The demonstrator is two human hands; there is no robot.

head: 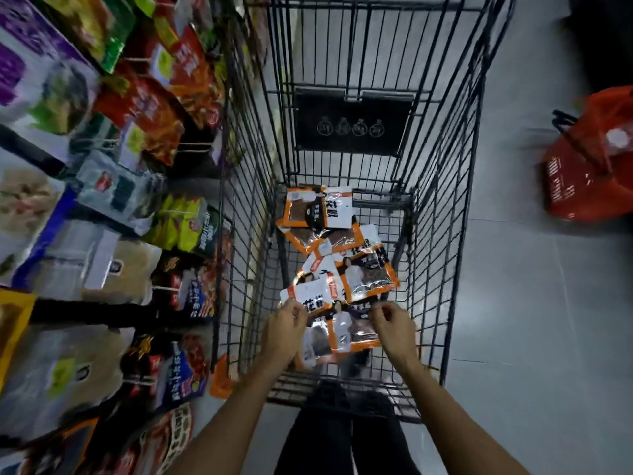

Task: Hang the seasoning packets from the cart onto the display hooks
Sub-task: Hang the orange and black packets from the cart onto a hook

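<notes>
Cart: I'm looking straight down into the wire cart (440,207), which is pulled up just beside the display on my left.
Seasoning packets: the orange-bordered seasoning packets (342,255) lie loose and overlapping on the cart's floor. They run from the middle to the near end, so the job looks far from finished.
Left hand: the left hand (286,332) is down at the near-left corner of the pile. Its fingers are curled and pinch the lower edge of the white-labelled packet (313,296).
Right hand: the right hand (390,323) is opposite, thumb and fingers closed on the top edge of the nearest packet (352,332). Motion blur softens the contact, so this is my best reading.
Why the grip: both hands take the packets by their edges. I'd say that's to peel single slippery sachets off the heap and keep the hang-hole end free.
Display hooks: the display hooks (164,289) stick out from the rack on the left, already carrying rows of hanging packs (191,296).
Step in hand: I judge this to be picking up, before the lift and swing left.
Watch for: glossy film could mean two packets come up stuck together.
Elsewhere: a red basket (592,166) sits on the floor (531,303), well apart on the right.
</notes>
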